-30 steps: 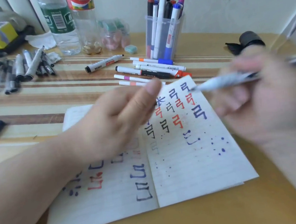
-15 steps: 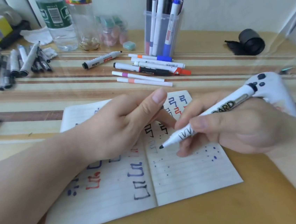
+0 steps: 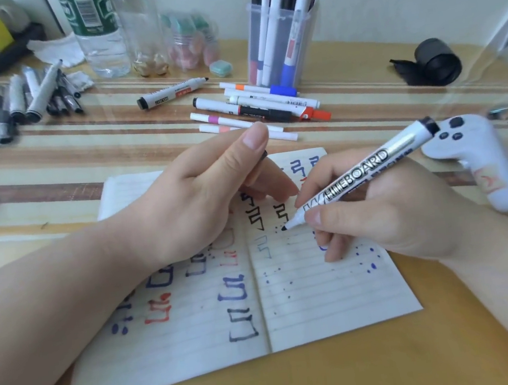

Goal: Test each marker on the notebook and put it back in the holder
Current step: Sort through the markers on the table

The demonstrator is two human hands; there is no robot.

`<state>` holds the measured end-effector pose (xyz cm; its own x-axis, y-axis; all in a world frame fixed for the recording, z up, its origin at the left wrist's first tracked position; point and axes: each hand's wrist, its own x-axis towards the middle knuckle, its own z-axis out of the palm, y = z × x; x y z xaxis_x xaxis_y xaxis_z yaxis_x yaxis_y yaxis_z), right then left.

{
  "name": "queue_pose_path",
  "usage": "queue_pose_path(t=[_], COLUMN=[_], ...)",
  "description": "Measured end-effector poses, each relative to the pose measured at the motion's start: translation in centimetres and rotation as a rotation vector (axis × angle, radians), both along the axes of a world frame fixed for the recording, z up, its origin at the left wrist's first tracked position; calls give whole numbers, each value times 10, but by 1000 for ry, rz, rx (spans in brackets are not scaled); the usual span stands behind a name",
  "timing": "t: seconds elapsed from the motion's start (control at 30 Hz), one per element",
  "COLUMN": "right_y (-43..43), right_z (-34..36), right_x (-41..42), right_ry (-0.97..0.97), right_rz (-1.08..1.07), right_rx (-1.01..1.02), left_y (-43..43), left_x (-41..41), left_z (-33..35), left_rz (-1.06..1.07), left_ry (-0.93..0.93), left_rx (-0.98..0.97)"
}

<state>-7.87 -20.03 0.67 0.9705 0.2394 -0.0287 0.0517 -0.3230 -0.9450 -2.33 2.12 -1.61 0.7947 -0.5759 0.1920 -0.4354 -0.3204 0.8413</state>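
Marker [image 3: 358, 178] lowered to notebook [image 3: 321, 304], cap [image 3: 264, 156] in left hand [image 3: 203, 204], pens [image 3: 275, 33] fill holder [image 3: 308, 33]

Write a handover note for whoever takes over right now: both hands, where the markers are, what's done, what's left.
Right hand grips an uncapped whiteboard marker, tip at the notebook's right page.
Left hand rests on the notebook, fingers curled; a dark piece under the thumb, perhaps the cap.
Holder at the back holds several markers; loose markers lie before it.
Done: test marks on both pages.
Left: finish this mark, cap, return to holder; then likely the loose ones.
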Motion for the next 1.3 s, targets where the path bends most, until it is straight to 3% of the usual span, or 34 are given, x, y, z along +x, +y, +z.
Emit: queue_pose_path(t=[0.47, 1.13, 1.3], right_y=[2, 1, 2], right_z=[2, 9, 8], right_x=[1, 1, 1], right_ry=[12, -7, -1], right_rz=[-6, -53, -69], right_rx=[-42, -178, -178], left_y=[0, -2, 0], left_x=[2, 1, 4], left_z=[1, 0, -3], left_rz=[-19, -32, -4], left_ry=[-63, 0, 14], left_rx=[61, -26, 28])
